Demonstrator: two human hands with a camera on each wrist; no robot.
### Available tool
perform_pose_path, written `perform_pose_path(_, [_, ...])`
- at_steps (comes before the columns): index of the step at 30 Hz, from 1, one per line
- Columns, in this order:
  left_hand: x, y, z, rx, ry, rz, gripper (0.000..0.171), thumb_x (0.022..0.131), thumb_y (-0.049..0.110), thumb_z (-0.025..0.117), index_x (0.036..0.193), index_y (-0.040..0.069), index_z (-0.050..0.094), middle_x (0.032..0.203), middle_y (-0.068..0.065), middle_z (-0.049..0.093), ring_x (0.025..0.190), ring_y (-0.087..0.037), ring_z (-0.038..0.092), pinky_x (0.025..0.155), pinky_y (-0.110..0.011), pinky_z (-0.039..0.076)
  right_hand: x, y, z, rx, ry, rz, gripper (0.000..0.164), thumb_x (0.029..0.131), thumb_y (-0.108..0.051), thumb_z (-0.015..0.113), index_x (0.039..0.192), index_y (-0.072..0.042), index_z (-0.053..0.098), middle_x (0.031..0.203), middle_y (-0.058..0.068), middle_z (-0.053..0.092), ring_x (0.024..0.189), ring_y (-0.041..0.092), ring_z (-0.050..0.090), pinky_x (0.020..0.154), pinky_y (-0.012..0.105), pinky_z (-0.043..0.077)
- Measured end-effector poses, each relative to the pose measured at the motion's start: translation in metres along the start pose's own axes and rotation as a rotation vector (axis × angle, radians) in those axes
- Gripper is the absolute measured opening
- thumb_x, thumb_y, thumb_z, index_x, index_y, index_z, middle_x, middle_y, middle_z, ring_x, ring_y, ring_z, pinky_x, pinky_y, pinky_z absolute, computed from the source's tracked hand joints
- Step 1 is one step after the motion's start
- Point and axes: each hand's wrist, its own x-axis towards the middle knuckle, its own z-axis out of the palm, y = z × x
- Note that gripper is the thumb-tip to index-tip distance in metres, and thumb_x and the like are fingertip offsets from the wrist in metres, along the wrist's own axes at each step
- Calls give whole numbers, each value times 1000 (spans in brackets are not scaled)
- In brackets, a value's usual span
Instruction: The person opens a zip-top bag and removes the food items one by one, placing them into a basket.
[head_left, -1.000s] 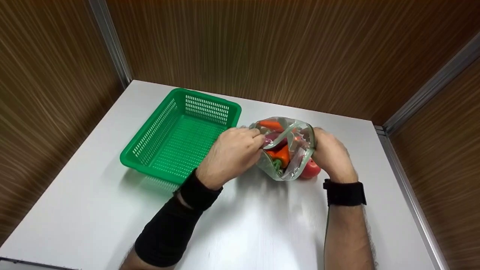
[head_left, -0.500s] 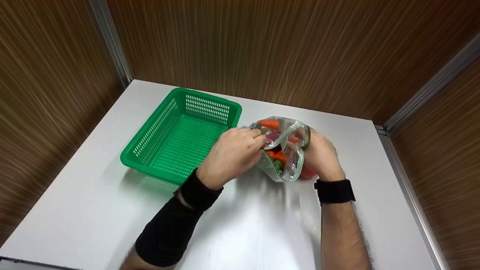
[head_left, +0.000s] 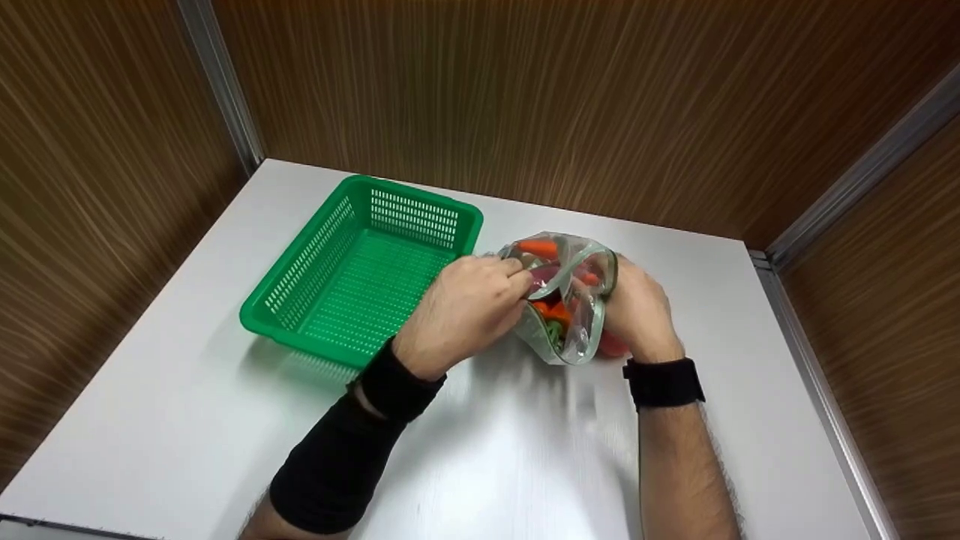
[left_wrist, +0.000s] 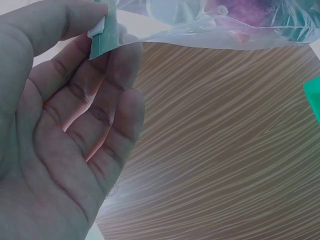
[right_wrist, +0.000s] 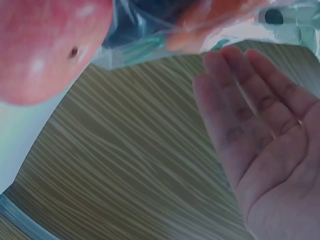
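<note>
Hands [head_left: 474,304] [head_left: 639,309] closer together, bag [head_left: 568,276] between

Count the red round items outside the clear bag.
1: the red round item, between the bag and right hand, partly covered. More could be hidden behind them.

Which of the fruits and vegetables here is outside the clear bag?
The round red fruit, beside the bag near the right hand; the orange pepper, carrot and purple piece are inside.
</note>
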Motion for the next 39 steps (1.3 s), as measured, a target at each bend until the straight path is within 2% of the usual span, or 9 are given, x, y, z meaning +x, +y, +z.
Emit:
perform_pose_path(4, [0,0,0,7,-12,-1,12,97,16,64,98,16,76,87,4,73,73,-14,65,68,-30,55,1,-4,7,-3,24,13,41,93,-45,77,122,-17,69,116,13,76,108,39,73,90,61,55])
perform_pose_path(9, [0,0,0,5,-13,1,12,96,14,64,98,16,76,87,4,73,74,-14,65,68,-31,55,1,-7,12,-11,20,14,44,91,-42,76,128,-18,69,123,15,76,112,43,73,90,63,56])
perform_pose_path(13, [-1,0,0,6,-4,1,10,95,14,65,97,15,75,86,4,73,73,-15,65,68,-30,55,2,-8,10,-28,37,28,37,89,-36,76,118,-14,71,119,16,76,108,45,73,88,64,55])
perform_pose_path(19, [0,0,-1,4,-1,0,9,95,16,65,95,15,74,85,4,73,71,-14,63,67,-29,54,2,-7,4,-72,129,5,16,87,-20,76,97,-8,71,101,17,76,98,47,74,79,65,55])
perform_pose_path(21, [0,0,-1,6,4,-3,9,95,16,65,94,15,73,84,4,72,71,-14,62,66,-30,53,2,-7,1,-69,159,-3,11,87,-13,75,96,-9,73,97,17,76,96,48,74,78,64,56])
perform_pose_path(26, [0,0,-1,7,30,-1,9,94,14,65,90,15,73,83,4,72,70,-15,62,66,-31,52,2,-8,-8,-65,183,-6,17,87,-3,73,102,-9,76,100,17,78,98,48,75,81,64,57])
perform_pose_path(34, [-1,0,-1,-8,7,-5,8,94,16,67,95,15,75,86,4,73,73,-15,65,71,-30,56,0,-9,-17,-37,236,-31,5,98,-11,68,98,-12,73,101,14,78,98,46,75,80,63,57])
perform_pose_path(39, [-1,0,-1,-13,-3,-3,9,94,16,67,97,15,75,86,4,73,74,-14,66,73,-30,57,-3,-9,-22,-48,215,-44,5,100,-13,68,95,-12,70,98,14,77,96,45,75,77,63,57])
